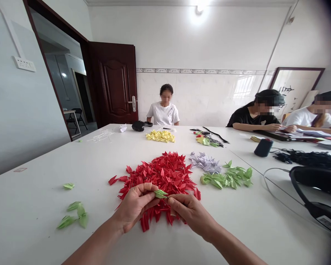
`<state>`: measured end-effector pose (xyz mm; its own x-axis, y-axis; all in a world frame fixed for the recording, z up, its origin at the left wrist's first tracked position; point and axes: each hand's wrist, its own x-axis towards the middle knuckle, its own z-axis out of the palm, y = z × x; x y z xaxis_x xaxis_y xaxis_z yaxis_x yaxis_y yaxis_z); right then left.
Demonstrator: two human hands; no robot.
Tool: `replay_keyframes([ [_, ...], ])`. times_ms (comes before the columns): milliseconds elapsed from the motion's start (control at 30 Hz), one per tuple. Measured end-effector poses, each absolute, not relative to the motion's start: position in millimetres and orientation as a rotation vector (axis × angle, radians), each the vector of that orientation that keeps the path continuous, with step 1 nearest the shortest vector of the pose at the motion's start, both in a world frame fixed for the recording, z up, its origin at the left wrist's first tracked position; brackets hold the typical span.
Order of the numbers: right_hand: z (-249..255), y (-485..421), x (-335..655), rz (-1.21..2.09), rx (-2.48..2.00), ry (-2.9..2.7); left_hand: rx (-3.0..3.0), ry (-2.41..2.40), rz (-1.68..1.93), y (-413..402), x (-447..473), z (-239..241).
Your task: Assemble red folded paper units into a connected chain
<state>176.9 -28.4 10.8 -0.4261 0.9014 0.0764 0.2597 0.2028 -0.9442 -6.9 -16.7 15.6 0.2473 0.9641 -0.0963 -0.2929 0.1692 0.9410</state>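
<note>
- The work in hand looks like shaping or fitting a small, light-green, pointed folded-paper piece (160, 194), raised between both hands over the counter (105, 206).
- The left hand (135, 204) has its grip closed on the piece's left side, thumb against fingers.
- The right hand (191, 211) meets the piece's 3 o'clock end, thumb and forefinger drawn nearly together; whether they pinch the tip, I cannot tell.
- From the held piece, a broad heap of glossy red folded-paper points (160, 171) spreads below and toward 12 o'clock.
- A cluster of pale-lilac paper pieces (205, 162) sits near 2 o'clock, bunched green paper pieces (228, 178) near 3, and a loose green three-pointed paper cluster (81, 215) between 8 and 9.
- The next move probably calls for a steady left grip and fine, light right fingertip pressure, avoiding creasing the paper.
</note>
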Motion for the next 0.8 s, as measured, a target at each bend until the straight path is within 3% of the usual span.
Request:
replay_keyframes([
  [800,3.8,-24.2,180.6,1.411,-0.989,-1.813,1.19,0.885,1.03,-19.7,-7.1,14.3],
])
